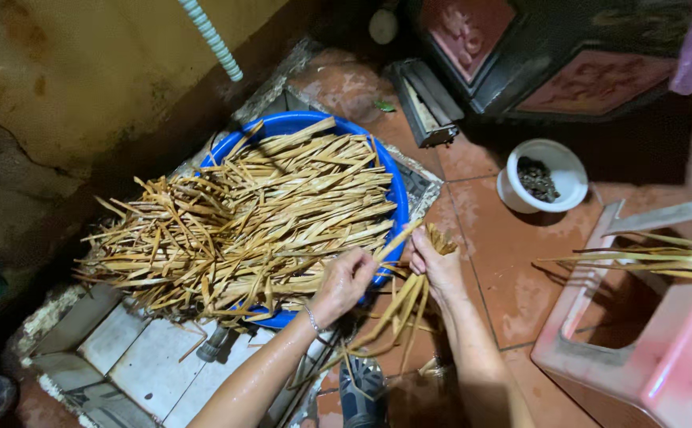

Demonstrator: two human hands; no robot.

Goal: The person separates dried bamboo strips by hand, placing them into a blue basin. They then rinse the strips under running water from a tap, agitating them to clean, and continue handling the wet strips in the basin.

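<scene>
Left hand [346,281], head view: fingers curled shut round a few dried leaf strips [397,305], a thin bracelet on its wet wrist. Right hand [437,265] just beside it, closed on the same bunch, upper ends sticking out above the fist, lower ends hanging toward the floor. Both hands sit at the near rim of a blue basin [397,194]. Basin heaped with a big pile of dried strips [243,218], spilling over its left edge. Basin rests on a tiled wash area [136,357]. White bowl [544,178] with dark contents stands apart on red floor tiles. Pink plastic stool [647,333] at right, more strips lying across it.
</scene>
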